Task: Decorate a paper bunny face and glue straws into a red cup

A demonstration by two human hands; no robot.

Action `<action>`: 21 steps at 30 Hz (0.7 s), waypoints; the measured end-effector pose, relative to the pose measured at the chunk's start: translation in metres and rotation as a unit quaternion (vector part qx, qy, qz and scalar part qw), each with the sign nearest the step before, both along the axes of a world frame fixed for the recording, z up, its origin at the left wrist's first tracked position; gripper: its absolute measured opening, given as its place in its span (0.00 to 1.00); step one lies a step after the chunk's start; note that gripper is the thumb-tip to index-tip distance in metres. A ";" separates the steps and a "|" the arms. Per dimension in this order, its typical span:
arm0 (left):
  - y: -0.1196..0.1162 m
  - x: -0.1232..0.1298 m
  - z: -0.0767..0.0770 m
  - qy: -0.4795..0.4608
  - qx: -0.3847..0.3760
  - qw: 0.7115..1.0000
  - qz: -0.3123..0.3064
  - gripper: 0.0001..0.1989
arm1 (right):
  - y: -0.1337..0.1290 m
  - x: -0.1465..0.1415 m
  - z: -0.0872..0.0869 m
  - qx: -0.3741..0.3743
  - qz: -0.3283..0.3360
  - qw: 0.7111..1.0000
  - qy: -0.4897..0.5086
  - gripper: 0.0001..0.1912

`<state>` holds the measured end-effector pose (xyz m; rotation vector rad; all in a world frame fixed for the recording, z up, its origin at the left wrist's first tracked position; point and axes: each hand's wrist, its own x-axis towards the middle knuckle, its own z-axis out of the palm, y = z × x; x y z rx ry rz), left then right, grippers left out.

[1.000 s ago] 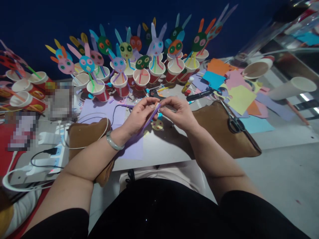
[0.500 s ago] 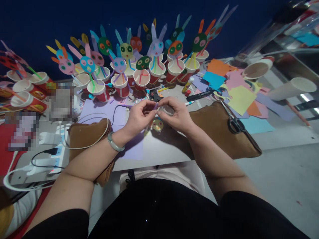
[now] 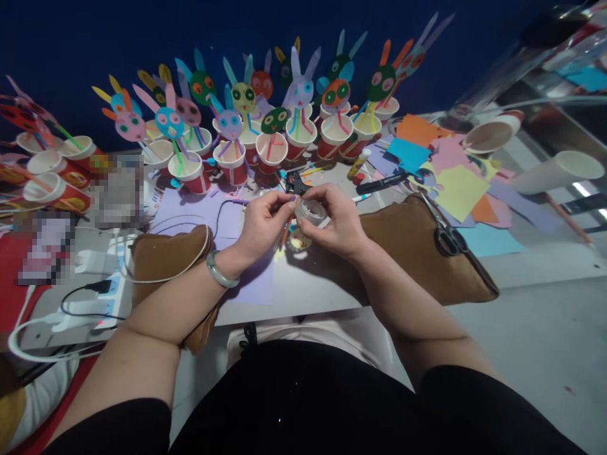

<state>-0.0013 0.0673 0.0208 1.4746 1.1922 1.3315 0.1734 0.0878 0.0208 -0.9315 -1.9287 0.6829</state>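
Note:
In the middle of the head view, my right hand (image 3: 340,222) is closed around a roll of clear tape (image 3: 313,210), its fingers and thumb on the rim. My left hand (image 3: 266,222) pinches with thumb and forefinger close beside the roll. A thin orange straw (image 3: 286,231) slants down from those fingertips, and a bit of purple shows at the pinch. Whether a strip of tape runs between the hands is too small to tell. Below them lies a small yellow round paper face (image 3: 300,240). Just beyond my fingers is a black tool (image 3: 294,182), its kind unclear.
Several red and white paper cups (image 3: 231,163) with paper rabbit faces on straws line the back. To the right lie coloured paper (image 3: 461,184), scissors (image 3: 448,239) and a brown pouch (image 3: 422,253). A power strip (image 3: 116,284), cables and a phone (image 3: 46,246) are at left.
My right hand has turned the tape roll so that more of its ring shows. The orange straw has come into view below my left fingers. Both hands stay nearly in place.

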 end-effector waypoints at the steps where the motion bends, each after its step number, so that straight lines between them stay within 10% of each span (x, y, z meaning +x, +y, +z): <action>1: 0.000 0.001 0.001 -0.014 -0.005 1.000 -0.002 0.08 | -0.001 0.000 0.001 0.015 -0.005 1.000 -0.010 0.15; 12: 0.004 0.002 0.003 -0.133 -0.126 0.982 -0.035 0.10 | 0.002 0.002 0.002 0.081 0.001 0.996 -0.038 0.10; 21: 0.003 -0.001 -0.001 -0.035 -0.027 0.999 0.016 0.11 | 0.003 0.003 -0.003 0.099 0.022 0.994 -0.037 0.14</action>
